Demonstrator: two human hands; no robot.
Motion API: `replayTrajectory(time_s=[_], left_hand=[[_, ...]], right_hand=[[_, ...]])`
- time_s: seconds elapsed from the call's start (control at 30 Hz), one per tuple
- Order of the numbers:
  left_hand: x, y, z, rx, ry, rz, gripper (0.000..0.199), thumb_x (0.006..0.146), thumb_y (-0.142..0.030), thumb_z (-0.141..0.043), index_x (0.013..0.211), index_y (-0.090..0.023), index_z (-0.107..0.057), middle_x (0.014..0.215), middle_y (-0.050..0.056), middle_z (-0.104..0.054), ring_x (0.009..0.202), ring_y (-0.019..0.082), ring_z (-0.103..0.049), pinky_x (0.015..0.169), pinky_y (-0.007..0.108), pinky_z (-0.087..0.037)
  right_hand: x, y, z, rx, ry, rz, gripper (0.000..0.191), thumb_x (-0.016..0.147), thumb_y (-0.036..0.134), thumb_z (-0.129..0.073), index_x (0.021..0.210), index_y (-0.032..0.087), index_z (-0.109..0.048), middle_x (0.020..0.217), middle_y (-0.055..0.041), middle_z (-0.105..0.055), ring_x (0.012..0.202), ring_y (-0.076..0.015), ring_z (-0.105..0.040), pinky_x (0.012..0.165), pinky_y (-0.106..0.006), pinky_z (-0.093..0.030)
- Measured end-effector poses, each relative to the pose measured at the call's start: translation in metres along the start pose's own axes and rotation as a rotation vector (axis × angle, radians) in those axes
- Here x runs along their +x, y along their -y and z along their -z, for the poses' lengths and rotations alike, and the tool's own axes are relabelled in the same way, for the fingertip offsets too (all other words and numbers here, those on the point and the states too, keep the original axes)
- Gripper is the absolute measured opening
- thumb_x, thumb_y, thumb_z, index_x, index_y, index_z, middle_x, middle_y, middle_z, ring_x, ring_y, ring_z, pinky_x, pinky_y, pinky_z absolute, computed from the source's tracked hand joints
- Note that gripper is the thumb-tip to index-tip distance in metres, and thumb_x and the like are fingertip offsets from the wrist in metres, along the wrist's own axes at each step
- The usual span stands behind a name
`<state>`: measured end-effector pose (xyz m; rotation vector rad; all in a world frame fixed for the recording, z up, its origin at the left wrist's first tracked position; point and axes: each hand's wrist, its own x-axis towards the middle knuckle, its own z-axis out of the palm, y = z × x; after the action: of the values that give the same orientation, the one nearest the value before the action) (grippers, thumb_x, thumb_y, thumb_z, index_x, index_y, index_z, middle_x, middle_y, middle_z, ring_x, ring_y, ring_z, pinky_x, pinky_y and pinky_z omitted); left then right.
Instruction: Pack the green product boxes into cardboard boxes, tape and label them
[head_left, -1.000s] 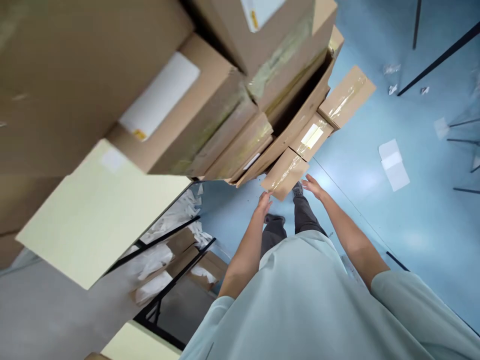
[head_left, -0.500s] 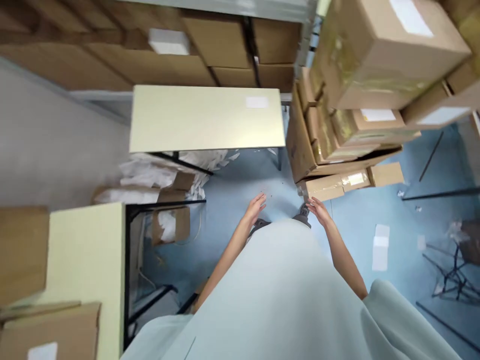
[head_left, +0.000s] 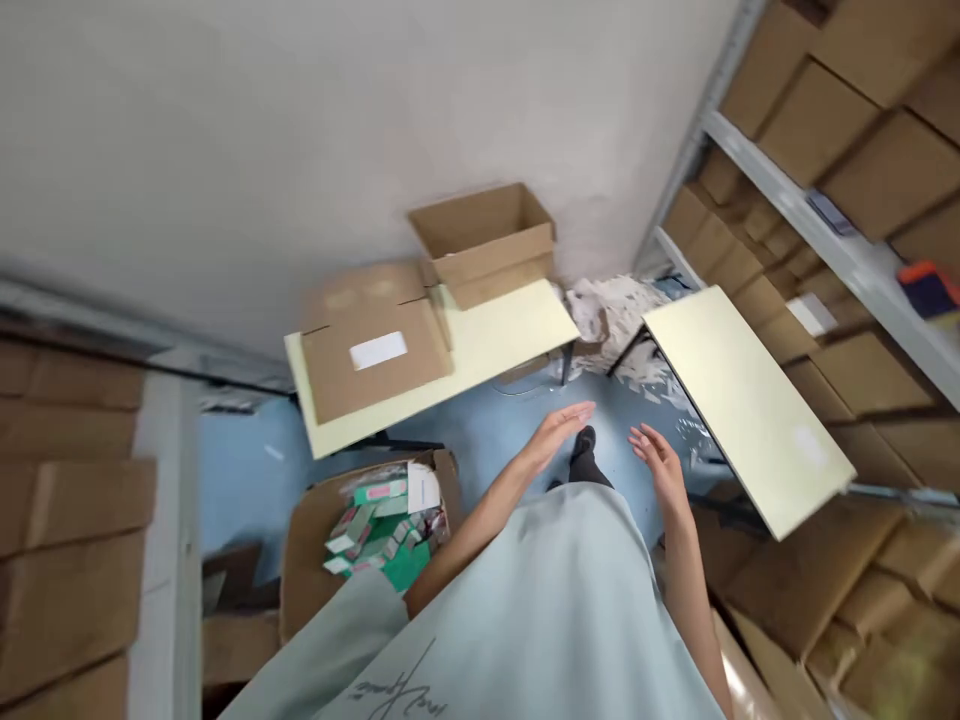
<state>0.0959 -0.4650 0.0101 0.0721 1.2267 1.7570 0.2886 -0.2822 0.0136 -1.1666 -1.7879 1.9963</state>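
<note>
Nearby, pale yellow table, black-legged, open brown carton atop

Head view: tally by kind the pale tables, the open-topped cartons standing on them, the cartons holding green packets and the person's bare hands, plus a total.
Pale tables: 2
Open-topped carton on a table: 1
Carton holding green packets: 1
Bare hands, left hand and right hand: 2
Total: 6
</note>
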Motion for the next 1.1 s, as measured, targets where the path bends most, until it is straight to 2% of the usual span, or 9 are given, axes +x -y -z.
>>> replayTrajectory(time_s=[0.2,0.33,0.47,0.6,0.73,0.87,1.0,1.1], left_hand=[[-0.025,-0.081,0.065,-0.106,-0.272,-0.212,0.072,0.087,-0.057,-0.092,0.151,-0.026,-0.076,0.167,0.016,-0.063,0.158,0.041,-0.057,0.136,0.059,-0.037],[-0.026,-0.123,0.102,-0.12,-0.519,-0.242,0.069,0.085,-0.061,-0.092,0.144,-0.027,-0.08,0.164,0.011,-0.066,0.161,0.043,-0.053,0.137,0.057,-0.037],[-0.021,-0.146,0.122,-0.263,-0.728,-0.307,0.074,0.082,-0.063,-0.094,0.143,-0.025,-0.08,0.164,0.015,-0.065,0.159,0.043,-0.056,0.136,0.06,-0.038],[-0.023,-0.146,0.135,-0.438,-0.917,-0.436,0.078,0.077,-0.059,-0.099,0.144,-0.024,-0.079,0.163,0.019,-0.065,0.155,0.044,-0.06,0.133,0.062,-0.04],[-0.047,-0.128,0.15,-0.535,-1.168,-0.538,0.067,0.079,-0.056,-0.098,0.136,-0.024,-0.083,0.159,0.017,-0.07,0.155,0.042,-0.06,0.133,0.059,-0.039],[-0.083,-0.1,0.145,-0.643,-1.376,-0.613,0.065,0.085,-0.057,-0.093,0.141,-0.025,-0.08,0.157,0.015,-0.072,0.153,0.039,-0.061,0.13,0.057,-0.042],[-0.116,-0.075,0.141,-0.688,-1.44,-0.683,0.063,0.089,-0.056,-0.091,0.142,-0.025,-0.078,0.153,0.015,-0.074,0.15,0.038,-0.064,0.128,0.054,-0.045],[-0.145,-0.057,0.142,-0.712,-1.442,-0.745,0.06,0.094,-0.059,-0.085,0.141,-0.023,-0.078,0.149,0.013,-0.077,0.144,0.037,-0.067,0.125,0.052,-0.049]], right_hand=[[0.099,0.076,-0.127,-0.105,0.419,-0.007,0.07,0.085,0.074,-0.089,0.132,0.024,-0.08,0.141,-0.0191,-0.081,0.128,-0.0387,-0.08,0.116,-0.063,-0.06],[0.157,0.113,-0.216,-0.13,0.631,-0.035,0.069,0.081,0.073,-0.092,0.13,0.025,-0.08,0.137,-0.0157,-0.083,0.127,-0.0371,-0.08,0.122,-0.063,-0.057],[0.193,0.137,-0.293,-0.204,0.903,-0.059,0.066,0.085,0.069,-0.091,0.132,0.026,-0.077,0.138,-0.0152,-0.083,0.127,-0.0354,-0.08,0.124,-0.062,-0.055],[0.211,0.14,-0.358,-0.342,1.224,-0.056,0.063,0.089,0.067,-0.088,0.135,0.026,-0.075,0.141,-0.0156,-0.081,0.131,-0.0339,-0.078,0.126,-0.061,-0.054],[0.201,0.13,-0.419,-0.506,1.524,-0.108,0.059,0.092,0.064,-0.086,0.138,0.029,-0.074,0.144,-0.0133,-0.079,0.135,-0.0328,-0.076,0.129,-0.059,-0.051],[0.16,0.118,-0.462,-0.636,1.802,-0.16,0.055,0.095,0.063,-0.084,0.14,0.032,-0.074,0.146,-0.0104,-0.078,0.139,-0.0322,-0.073,0.129,-0.058,-0.052],[0.104,0.097,-0.49,-0.732,2.021,-0.151,0.056,0.094,0.066,-0.085,0.14,0.035,-0.075,0.145,-0.0079,-0.078,0.136,-0.0319,-0.075,0.126,-0.056,-0.056],[0.053,0.073,-0.5,-0.789,2.124,-0.125,0.056,0.095,0.069,-0.083,0.139,0.035,-0.075,0.14,-0.0069,-0.079,0.133,-0.0311,-0.075,0.12,-0.051,-0.06]])
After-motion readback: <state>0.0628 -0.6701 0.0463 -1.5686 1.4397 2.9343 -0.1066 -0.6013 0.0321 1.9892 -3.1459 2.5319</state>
